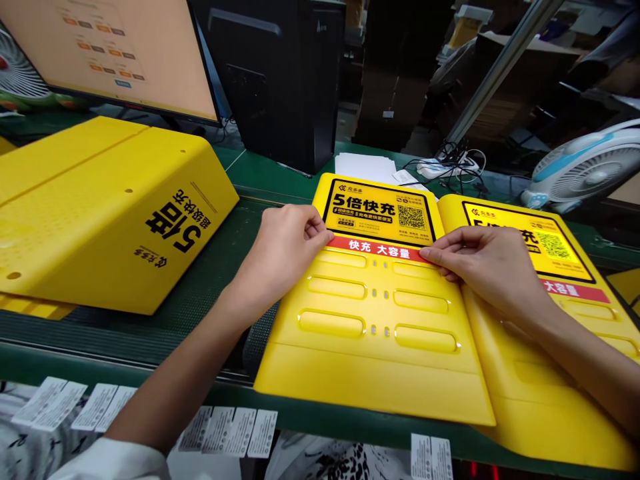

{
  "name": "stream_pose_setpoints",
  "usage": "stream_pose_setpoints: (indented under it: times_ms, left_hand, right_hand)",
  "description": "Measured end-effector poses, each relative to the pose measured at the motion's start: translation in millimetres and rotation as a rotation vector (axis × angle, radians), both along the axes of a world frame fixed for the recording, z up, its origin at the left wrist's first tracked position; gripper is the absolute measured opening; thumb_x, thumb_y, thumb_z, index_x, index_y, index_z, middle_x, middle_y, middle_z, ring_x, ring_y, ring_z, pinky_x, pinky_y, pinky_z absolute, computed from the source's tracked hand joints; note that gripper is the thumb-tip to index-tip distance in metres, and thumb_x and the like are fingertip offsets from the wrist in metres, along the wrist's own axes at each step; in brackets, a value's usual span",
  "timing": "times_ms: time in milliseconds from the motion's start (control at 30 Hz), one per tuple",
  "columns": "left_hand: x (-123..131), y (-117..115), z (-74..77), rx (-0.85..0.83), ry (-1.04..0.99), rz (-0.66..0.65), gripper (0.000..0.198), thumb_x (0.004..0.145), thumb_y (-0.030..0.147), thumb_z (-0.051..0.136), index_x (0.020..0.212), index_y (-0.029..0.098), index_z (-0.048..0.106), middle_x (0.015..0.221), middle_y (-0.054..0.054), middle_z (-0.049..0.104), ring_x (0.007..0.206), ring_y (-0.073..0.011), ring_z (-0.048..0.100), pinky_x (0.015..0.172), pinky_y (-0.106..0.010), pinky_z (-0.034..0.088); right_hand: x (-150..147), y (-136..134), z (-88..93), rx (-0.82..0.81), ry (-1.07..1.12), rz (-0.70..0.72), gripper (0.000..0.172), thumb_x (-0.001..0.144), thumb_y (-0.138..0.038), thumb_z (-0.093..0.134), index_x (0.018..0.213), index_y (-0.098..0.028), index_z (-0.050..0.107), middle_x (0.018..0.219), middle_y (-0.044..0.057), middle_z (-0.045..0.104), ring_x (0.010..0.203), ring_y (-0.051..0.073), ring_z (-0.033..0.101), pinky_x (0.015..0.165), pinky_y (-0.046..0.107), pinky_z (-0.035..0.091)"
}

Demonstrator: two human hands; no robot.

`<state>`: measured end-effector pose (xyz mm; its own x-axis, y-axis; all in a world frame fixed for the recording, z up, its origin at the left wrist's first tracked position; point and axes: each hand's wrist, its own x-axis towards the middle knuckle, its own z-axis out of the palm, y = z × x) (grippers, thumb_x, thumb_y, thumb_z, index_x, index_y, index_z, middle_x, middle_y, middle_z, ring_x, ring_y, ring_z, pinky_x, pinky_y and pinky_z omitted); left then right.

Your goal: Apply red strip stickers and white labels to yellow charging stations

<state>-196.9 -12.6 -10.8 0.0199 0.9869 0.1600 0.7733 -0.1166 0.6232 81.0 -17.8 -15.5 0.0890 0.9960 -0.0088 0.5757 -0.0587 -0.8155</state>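
Observation:
A yellow plastic casing with several oval slots lies in front of me, a black-framed label on its upper part. Just below that label runs a red sticker strip with white characters. My left hand pinches the strip's left end, thumb and index finger together. At the right end, my right hand has its thumb and fingertips closed on the strip. Whether the strip's middle is stuck down, I cannot tell. Under my right forearm is a second yellow casing with a similar label and red strip, partly hidden.
A large yellow housing rests on the dark conveyor belt at left. Behind stand a monitor, a black computer tower and white paper. A fan is at right. White labels hang along the front edge.

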Motion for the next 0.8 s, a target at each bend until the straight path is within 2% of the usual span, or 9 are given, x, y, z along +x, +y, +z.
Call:
stream_pose_setpoints:
  times_ms: [167,400,500,567,633,700,733,800]
  left_hand:
    - [0,1,-1.0,0.016,0.012,-0.018,0.016,0.081,0.018,0.065,0.065,0.018,0.065,0.068,-0.002,0.070,0.064,-0.0169,0.060,0.061,-0.029,0.036]
    - [-3,7,-0.5,-0.004,0.036,-0.038,0.017,0.080,0.019,0.067,0.064,0.018,0.064,0.070,-0.003,0.069,0.067,-0.0187,0.062,0.061,-0.030,0.035]
    - [-2,7,2.6,-0.041,0.075,-0.029,0.019,0.080,0.018,0.068,0.062,0.018,0.062,0.071,-0.003,0.069,0.070,-0.0198,0.064,0.061,-0.030,0.036]
    - [-1,3,5.6,-0.073,0.128,-0.035,0.019,0.083,0.020,0.066,0.064,0.018,0.062,0.075,-0.005,0.070,0.074,-0.0221,0.065,0.062,-0.031,0.038]
    - [1,-4,8.9,-0.050,0.232,-0.020,0.008,0.086,0.022,0.064,0.080,0.017,0.066,0.090,-0.009,0.071,0.083,-0.0267,0.067,0.066,-0.033,0.043]
    - [5,-12,12.0,0.020,0.369,0.043,0.018,0.089,0.020,0.060,0.105,0.013,0.064,0.108,-0.015,0.068,0.098,-0.0326,0.066,0.073,-0.037,0.049]
    - [7,-16,13.2,0.055,0.429,0.081,0.024,0.090,0.018,0.058,0.113,0.011,0.061,0.115,-0.018,0.065,0.104,-0.0352,0.064,0.077,-0.040,0.052]
    - [14,-22,14.3,0.122,0.480,0.086,0.031,0.091,0.015,0.052,0.121,0.008,0.058,0.127,-0.022,0.059,0.118,-0.0376,0.058,0.089,-0.045,0.054]
  right_hand:
    - [1,0,0.8,-0.007,0.012,0.003,0.038,0.063,-0.049,0.091,0.074,-0.015,0.077,0.056,0.003,0.066,0.044,0.009,0.055,0.039,0.016,0.043]
    - [-1,2,3.4,-0.013,-0.063,0.015,0.036,0.067,-0.050,0.087,0.074,-0.016,0.075,0.057,0.003,0.066,0.046,0.013,0.058,0.043,0.024,0.046]
    - [1,4,5.0,0.065,-0.345,0.053,0.033,0.073,-0.048,0.084,0.075,-0.017,0.075,0.060,0.004,0.068,0.054,0.020,0.064,0.054,0.033,0.050]
    - [4,3,3.5,0.220,-0.632,0.063,0.028,0.080,-0.043,0.081,0.081,-0.015,0.075,0.072,0.008,0.072,0.064,0.027,0.068,0.061,0.040,0.052]
    - [5,-1,0.0,0.402,-0.784,0.143,0.021,0.091,-0.032,0.069,0.094,-0.012,0.075,0.093,0.013,0.074,0.077,0.030,0.070,0.068,0.044,0.055]
    - [2,-6,-4.0,0.547,-0.747,0.329,0.024,0.099,-0.022,0.055,0.109,-0.011,0.073,0.115,0.015,0.072,0.096,0.030,0.071,0.083,0.044,0.058]
    - [-1,-9,-5.6,0.586,-0.700,0.448,0.029,0.101,-0.022,0.050,0.116,-0.011,0.072,0.124,0.015,0.069,0.108,0.029,0.069,0.094,0.044,0.057]
    - [-10,-13,-7.5,0.589,-0.637,0.661,0.038,0.105,-0.029,0.046,0.134,-0.012,0.064,0.143,0.013,0.060,0.134,0.028,0.056,0.114,0.045,0.046]
